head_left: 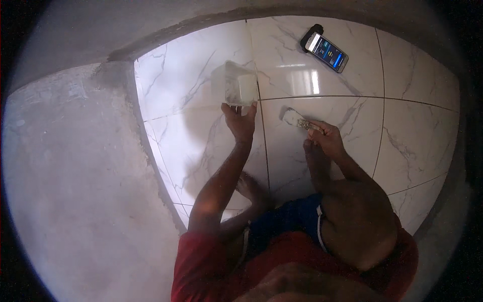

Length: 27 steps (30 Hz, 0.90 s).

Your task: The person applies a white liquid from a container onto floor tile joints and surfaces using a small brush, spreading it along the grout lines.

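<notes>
My left hand (pixel 240 122) grips the near edge of a whitish translucent plastic container (pixel 232 88), fingers and thumb closed on its rim. The container is tilted so that its inside shows, with pale smears on the walls. To the right, my right hand (pixel 328 140) is closed round the handle of a putty knife (pixel 293 117). Its blade points left and away from me, coated with whitish residue, and dark crust marks the handle end near the blade. A gap of floor lies between the blade and the container. Parts of the handle are hidden by my fingers.
Glossy white marbled floor tiles (pixel 297 151) with dark joints spread under me. Far right, a lit phone (pixel 328 52) rests against a small black object (pixel 314 31). A rough grey wall (pixel 75 166) bounds the left side; another wall (pixel 191 17) curves along the back. My bare feet are below my hands.
</notes>
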Tool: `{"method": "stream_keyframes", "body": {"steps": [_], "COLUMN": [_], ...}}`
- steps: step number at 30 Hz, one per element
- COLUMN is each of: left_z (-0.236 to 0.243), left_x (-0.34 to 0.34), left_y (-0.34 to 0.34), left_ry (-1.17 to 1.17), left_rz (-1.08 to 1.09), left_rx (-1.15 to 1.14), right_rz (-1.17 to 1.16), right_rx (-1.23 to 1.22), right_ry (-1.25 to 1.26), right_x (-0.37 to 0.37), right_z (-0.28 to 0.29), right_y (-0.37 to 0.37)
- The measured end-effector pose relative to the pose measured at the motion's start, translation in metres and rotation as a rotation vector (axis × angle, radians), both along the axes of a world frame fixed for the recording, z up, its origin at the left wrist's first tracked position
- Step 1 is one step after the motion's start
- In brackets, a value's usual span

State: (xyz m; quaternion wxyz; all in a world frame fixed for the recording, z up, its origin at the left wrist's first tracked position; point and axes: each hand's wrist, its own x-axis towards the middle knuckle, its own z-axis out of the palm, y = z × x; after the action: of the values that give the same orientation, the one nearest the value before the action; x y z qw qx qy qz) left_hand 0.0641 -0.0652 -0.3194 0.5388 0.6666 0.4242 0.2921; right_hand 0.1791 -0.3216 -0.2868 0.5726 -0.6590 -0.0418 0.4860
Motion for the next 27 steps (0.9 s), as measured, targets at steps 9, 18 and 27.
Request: {"method": "stream_keyframes", "body": {"steps": [9, 18, 27], "left_z": [-0.008, 0.002, 0.005], "left_x": [-0.015, -0.022, -0.038], "left_y": [-0.004, -0.013, -0.024], "left_ry": [0.035, 0.061, 0.111], "left_rz": [0.001, 0.002, 0.020], "left_rx": [0.010, 0.035, -0.034], "right_rz": [-0.016, 0.002, -0.004], "right_rx": [0.002, -0.028, -0.016], "right_ry": [-0.076, -0.047, -0.021], "right_x": [-0.003, -0.002, -0.001], "right_z": [-0.015, -0.016, -0.011], "right_y": [-0.006, -0.006, -0.007]}}
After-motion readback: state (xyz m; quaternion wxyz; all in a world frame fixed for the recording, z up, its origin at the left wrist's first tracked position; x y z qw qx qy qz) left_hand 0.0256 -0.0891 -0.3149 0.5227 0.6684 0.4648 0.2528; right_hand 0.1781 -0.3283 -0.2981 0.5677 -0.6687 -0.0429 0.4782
